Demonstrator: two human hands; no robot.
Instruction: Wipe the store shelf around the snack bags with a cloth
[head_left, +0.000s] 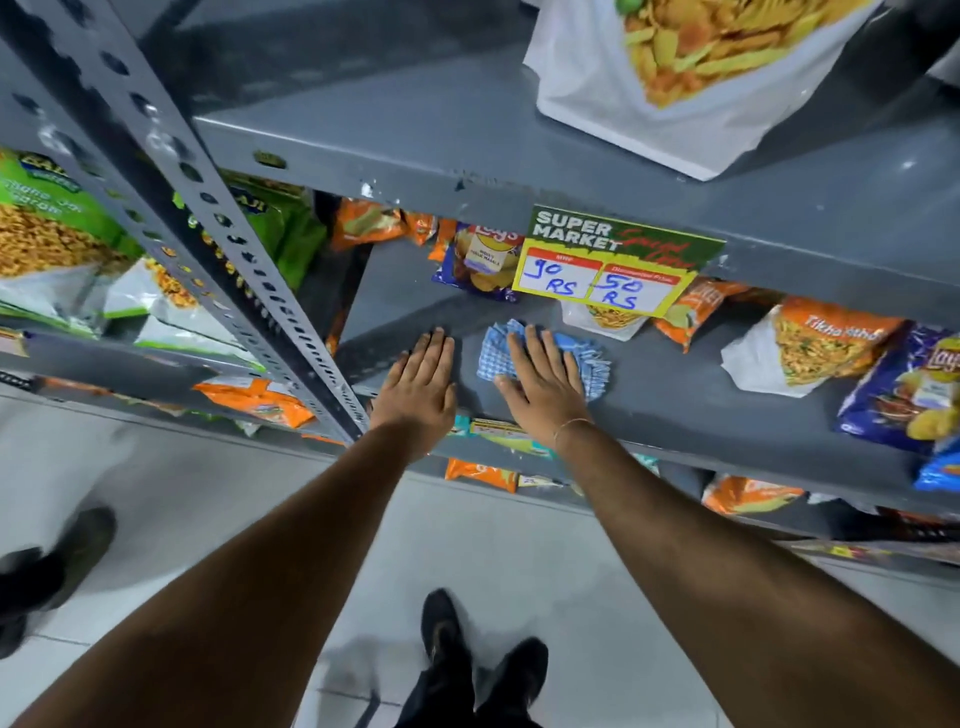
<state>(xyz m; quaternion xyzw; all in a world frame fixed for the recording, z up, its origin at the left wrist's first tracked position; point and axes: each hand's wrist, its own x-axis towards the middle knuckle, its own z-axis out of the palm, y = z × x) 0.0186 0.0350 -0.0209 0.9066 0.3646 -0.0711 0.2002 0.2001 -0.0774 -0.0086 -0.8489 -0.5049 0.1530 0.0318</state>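
Pressing flat on a blue checked cloth (545, 358) at the centre of the frame, the right hand (540, 384) lies palm down, fingers spread, its grip open and closed around nothing. The left hand (421, 384) rests just beside it, also flat and open, on the bare grey shelf (675, 395), apart from the cloth. Snack bags ring the cleared patch: a blue Lay's bag (478, 260) above the cloth, an orange and white bag (800, 343) to the right, another blue bag (904, 389) at the right edge. A yellow price tag (608, 265) reading 90 RS and 50 RS hangs from the shelf above. Black shoes (483, 660) stand on the floor at the bottom.
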